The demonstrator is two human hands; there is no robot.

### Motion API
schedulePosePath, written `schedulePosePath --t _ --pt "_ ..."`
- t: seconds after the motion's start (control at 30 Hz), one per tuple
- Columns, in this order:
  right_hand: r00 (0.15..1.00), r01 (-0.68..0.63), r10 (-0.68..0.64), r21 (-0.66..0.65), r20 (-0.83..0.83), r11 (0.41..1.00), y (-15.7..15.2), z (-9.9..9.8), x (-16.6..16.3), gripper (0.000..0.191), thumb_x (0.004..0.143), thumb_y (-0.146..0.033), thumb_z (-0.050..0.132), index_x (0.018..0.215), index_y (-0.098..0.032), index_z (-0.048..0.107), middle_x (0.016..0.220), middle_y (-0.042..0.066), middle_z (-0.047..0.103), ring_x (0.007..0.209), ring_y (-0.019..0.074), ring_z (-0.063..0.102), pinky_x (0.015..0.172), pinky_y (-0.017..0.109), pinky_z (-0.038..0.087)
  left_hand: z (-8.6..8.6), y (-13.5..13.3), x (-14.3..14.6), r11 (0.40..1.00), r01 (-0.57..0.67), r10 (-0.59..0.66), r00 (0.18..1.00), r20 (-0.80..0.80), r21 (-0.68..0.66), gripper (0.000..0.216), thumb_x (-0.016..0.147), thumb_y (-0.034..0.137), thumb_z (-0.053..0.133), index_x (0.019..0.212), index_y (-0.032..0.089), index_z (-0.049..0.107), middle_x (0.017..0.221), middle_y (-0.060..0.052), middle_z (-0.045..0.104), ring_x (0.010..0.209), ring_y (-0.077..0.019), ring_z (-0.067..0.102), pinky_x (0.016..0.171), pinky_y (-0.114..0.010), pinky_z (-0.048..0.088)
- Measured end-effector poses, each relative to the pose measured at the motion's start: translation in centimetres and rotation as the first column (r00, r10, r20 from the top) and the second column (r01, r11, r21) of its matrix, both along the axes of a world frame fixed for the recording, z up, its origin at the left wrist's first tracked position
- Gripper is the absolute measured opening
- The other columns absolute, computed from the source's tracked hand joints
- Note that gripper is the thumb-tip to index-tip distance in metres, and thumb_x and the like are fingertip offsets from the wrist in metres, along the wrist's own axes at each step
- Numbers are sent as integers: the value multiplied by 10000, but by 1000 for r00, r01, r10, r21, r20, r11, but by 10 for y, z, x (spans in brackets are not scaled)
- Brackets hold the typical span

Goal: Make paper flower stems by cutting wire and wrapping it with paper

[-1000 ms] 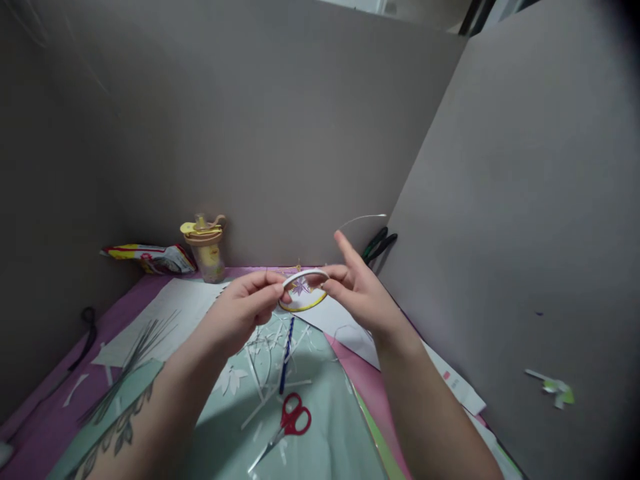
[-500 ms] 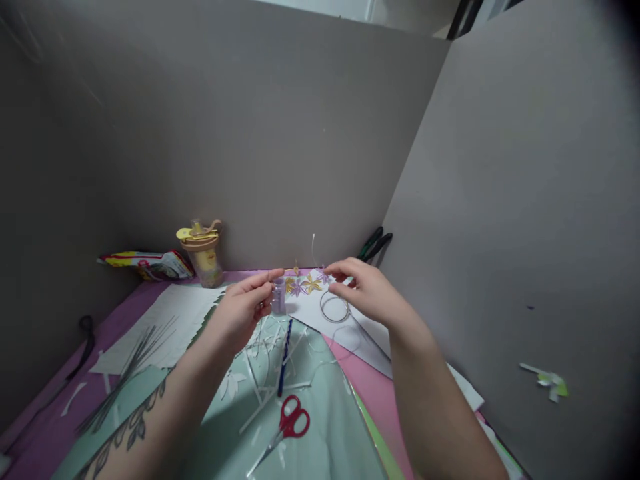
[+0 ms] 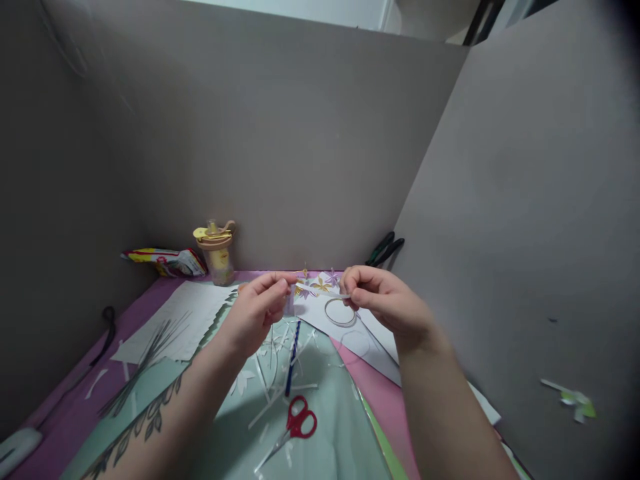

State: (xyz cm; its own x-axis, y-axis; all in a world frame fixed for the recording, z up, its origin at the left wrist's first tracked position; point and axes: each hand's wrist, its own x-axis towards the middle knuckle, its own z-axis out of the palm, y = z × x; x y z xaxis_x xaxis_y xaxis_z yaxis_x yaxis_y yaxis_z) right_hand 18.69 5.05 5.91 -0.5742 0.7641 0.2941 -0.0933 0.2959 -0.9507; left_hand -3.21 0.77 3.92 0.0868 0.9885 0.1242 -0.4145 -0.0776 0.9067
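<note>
My left hand and my right hand are raised over the desk, each pinching one end of a thin white paper strip stretched between them. The left fingers also seem to hold a small pale roll, but it is too blurred to name. Just below the strip a coiled paper ring lies on a white sheet, beside small purple and yellow paper flowers. Loose white strips and a blue pen lie under my left hand.
Red-handled scissors lie on the pale green sheet near me. A lidded cup and a snack bag stand at the back wall. Green-handled pliers lean in the corner. Grey partitions enclose the desk.
A second ago both hands held a curved white strip up. The ring now lies on the white sheet, and both hands pinch a straight strip between them.
</note>
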Motion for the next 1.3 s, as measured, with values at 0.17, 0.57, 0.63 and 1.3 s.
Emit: schedulePosePath --t 0.17,0.57,0.63,1.3 --pt "997 28 -27 -18 67 999 0 -1 -4 122 732 -251 644 716 -175 550 673 -5 516 605 102 454 529 228 338 1 -2 1 1000 7 -7 1000 -26 1 209 700 305 687 723 146 554 514 79 334 439 -21 220 394 -138 163" --pt "800 473 -600 591 22 653 -12 -2 -30 226 754 -193 607 977 -230 602 1025 60 564 989 205 530 882 377 411 -2 -4 4 935 -249 339 834 -436 251 155 795 315 577 804 162 593 616 44 482 525 -63 381 477 -184 295" --pt "808 418 -588 673 32 610 -22 -2 -38 175 755 -171 608 920 -228 625 1073 67 547 1057 216 508 934 391 382 -2 -7 8 945 -188 301 817 -492 267 154 796 305 571 809 156 606 669 23 536 587 -81 438 535 -198 342" --pt "859 362 -502 581 96 730 -32 1 -47 81 725 -144 621 696 -198 569 939 28 527 938 164 541 890 327 387 -6 -14 13 959 -121 231 853 -467 255 148 838 298 510 881 178 585 610 38 504 462 -58 376 422 -180 298"
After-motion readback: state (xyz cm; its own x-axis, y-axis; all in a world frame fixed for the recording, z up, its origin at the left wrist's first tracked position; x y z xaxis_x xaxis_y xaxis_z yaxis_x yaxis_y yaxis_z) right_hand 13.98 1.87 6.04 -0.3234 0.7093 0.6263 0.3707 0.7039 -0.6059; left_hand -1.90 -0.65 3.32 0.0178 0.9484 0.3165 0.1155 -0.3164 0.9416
